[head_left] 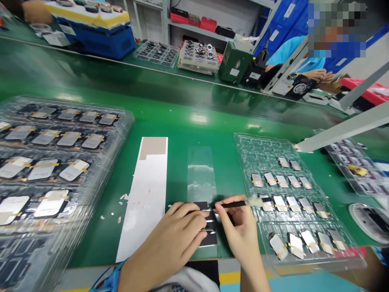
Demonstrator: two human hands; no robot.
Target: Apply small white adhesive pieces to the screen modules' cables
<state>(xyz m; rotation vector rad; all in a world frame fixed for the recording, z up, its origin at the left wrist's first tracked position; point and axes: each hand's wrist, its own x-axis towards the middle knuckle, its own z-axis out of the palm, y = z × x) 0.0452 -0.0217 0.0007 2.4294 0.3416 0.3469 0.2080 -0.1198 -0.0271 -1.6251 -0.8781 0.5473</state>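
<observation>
Well, our left hand [170, 243] presses its curled fingers onto glossy black rectangular pieces [210, 239] on the green worktop [182, 129], while our right hand [240, 231] pinches a slim black stick [231, 205], between a long white sheet [146, 211] and a clear plastic tray [243, 142].

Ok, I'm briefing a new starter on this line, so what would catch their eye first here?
The green bench dominates, with stacked clear plastic trays of taped flat parts along its left side and a similar tray on the right. At bottom centre, the left hand rests on small black pieces while the right hand pinches a slim black-handled tool. A long white strip lies just left of the hands.
</observation>
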